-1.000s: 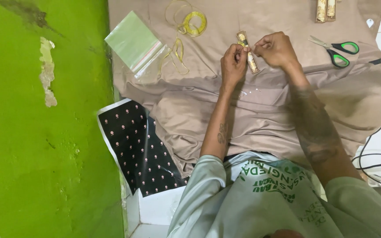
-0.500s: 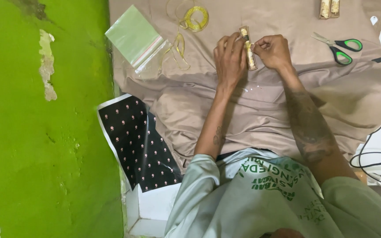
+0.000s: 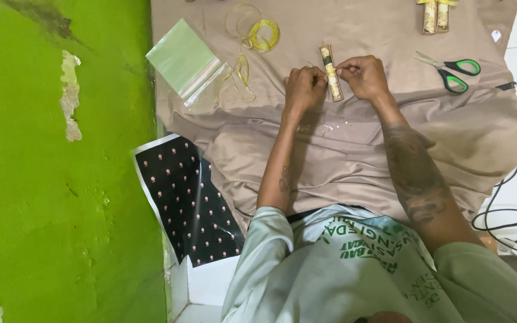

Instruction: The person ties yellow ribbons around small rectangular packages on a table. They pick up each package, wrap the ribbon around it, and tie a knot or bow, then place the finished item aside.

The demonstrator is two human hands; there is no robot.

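Both forearms reach forward over the tan cloth (image 3: 354,149). The left hand (image 3: 304,88) and right hand (image 3: 363,76) pinch a thin gold ribbon (image 3: 332,71) around a small gold roll (image 3: 331,81) lying between them; green-handled scissors (image 3: 450,69) rest nearby.

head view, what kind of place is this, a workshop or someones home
Probably a home craft spot on the floor, not a proper workshop: a tan cloth spread as the work surface beside a peeling green wall, with scissors and a coil of gold ribbon lying loose.
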